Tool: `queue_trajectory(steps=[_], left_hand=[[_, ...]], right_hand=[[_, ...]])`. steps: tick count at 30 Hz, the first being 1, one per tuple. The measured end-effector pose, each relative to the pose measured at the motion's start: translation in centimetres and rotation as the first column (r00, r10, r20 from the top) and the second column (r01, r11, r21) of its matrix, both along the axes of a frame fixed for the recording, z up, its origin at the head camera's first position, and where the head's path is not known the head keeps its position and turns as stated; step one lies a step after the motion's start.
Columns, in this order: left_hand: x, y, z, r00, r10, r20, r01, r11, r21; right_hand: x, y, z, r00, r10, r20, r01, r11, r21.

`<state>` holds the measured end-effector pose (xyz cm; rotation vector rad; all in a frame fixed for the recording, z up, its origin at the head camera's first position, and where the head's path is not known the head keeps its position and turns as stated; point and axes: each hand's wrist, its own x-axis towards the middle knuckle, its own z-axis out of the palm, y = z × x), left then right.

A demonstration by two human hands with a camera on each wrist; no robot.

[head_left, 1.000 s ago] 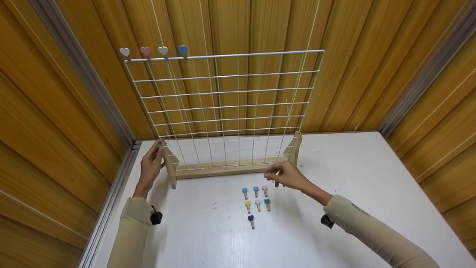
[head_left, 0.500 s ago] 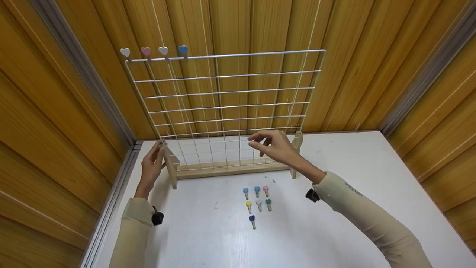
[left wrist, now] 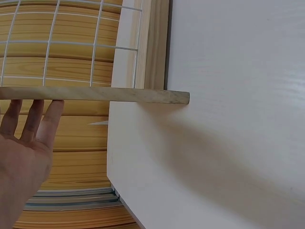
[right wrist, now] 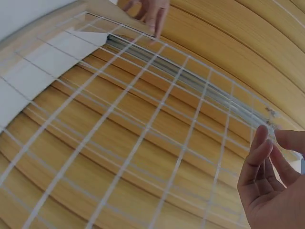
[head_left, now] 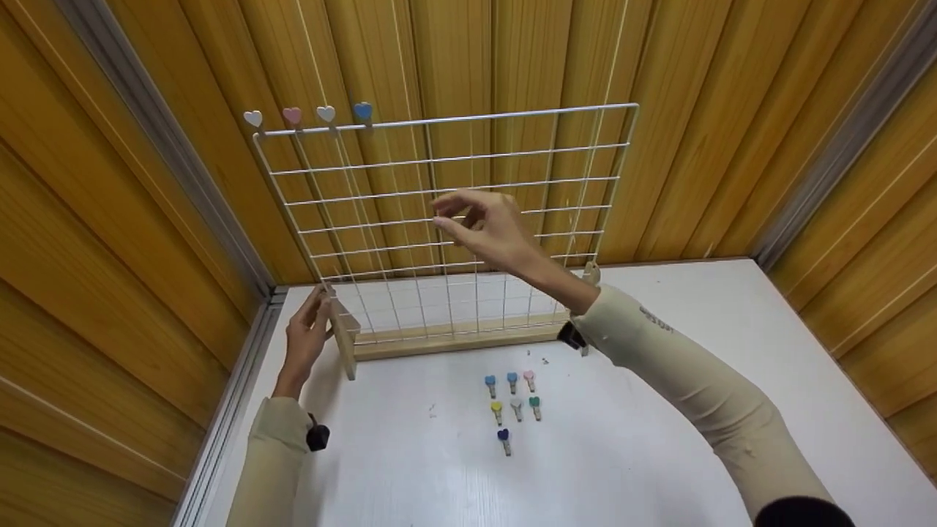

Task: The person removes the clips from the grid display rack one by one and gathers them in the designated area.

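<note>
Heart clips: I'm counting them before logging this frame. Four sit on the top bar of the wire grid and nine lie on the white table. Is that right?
Not quite. The head view shows seven heart clips on the white table, not nine. Four clips do sit on the top bar of the wire grid.

You have open air in front of the grid where your right hand hangs, bare tabletop to its right, while the clips below, the base and wooden walls close behind block passage.
</note>
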<state>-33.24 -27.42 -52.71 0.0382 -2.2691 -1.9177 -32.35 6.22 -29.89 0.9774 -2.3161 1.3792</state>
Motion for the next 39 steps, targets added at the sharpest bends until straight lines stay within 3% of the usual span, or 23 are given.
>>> queue_trajectory(steps=[6,9,12,16,22,29,39], left_hand=[[-0.4,0.2,0.0,1.0,-0.015,-0.014,0.015,1.0,0.008],[-0.7,0.2,0.0,1.0,-0.015,-0.018,0.015,1.0,0.0],[-1.0,0.1,0.0,1.0,-0.015,-0.022,0.015,1.0,-0.002],[-1.0,0.1,0.1,1.0,-0.013,-0.015,0.013,1.0,0.002],[-1.0,0.0,0.4,1.0,-0.015,-0.014,0.015,1.0,0.01],[-0.7,-0.1,0.6,1.0,-0.02,0.002,0.02,1.0,0.008],[-0.2,-0.2,0.8,1.0,-0.008,-0.004,0.008,1.0,0.003]], right_hand=[[-0.6,-3.0,3.7,0.984,-0.048,-0.173,0.049,0.999,0.001],[-1.1,-4.4,5.1,0.979,-0.086,-0.184,0.083,0.996,-0.02],[-2.0,-5.8,6.1,0.987,-0.101,-0.126,0.091,0.993,-0.081],[-3.2,-7.2,6.6,0.999,-0.05,0.022,0.052,0.988,-0.142],[-4.7,-8.3,6.7,0.971,0.081,0.223,-0.017,0.962,-0.274],[-5.6,-9.2,6.9,0.959,0.091,0.269,0.017,0.928,-0.372],[-5.9,-9.9,6.7,0.958,0.093,0.27,0.066,0.847,-0.527]])
